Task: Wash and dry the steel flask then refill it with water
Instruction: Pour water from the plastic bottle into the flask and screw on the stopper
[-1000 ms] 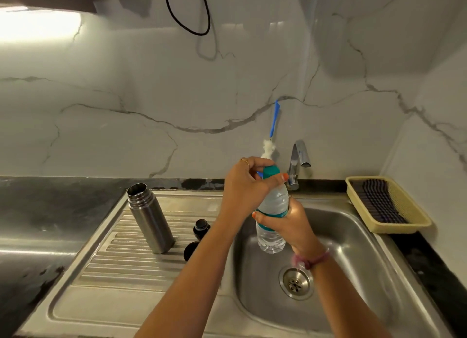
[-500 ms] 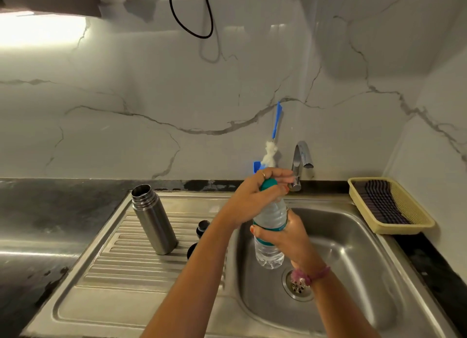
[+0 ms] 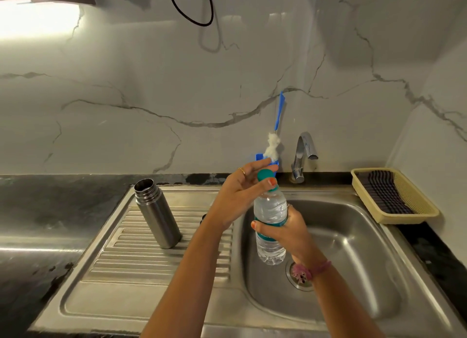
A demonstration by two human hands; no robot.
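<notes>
The steel flask [image 3: 158, 216] stands upright with its mouth uncovered on the ribbed drainboard [image 3: 141, 262], left of my hands. Over the sink basin [image 3: 353, 249] my right hand [image 3: 290, 234] grips the middle of a clear plastic water bottle [image 3: 270, 211] with water in it. My left hand [image 3: 240, 193] is at the bottle's top and pinches the teal cap [image 3: 265, 174] between the thumb in front and the fingers behind. A small black piece [image 3: 203, 217] shows just behind my left forearm; most of it is hidden.
A chrome tap [image 3: 304, 156] stands behind the basin. A blue-handled bottle brush [image 3: 275, 138] leans on the marble wall beside it. A yellow basket [image 3: 414, 215] holding a dark striped cloth sits on the black counter at right. The drain [image 3: 293, 284] lies below the bottle.
My left hand has turned on the teal cap and its fingers have stretched out behind it. The bottle stays in my right hand over the basin. The flask has not moved.
</notes>
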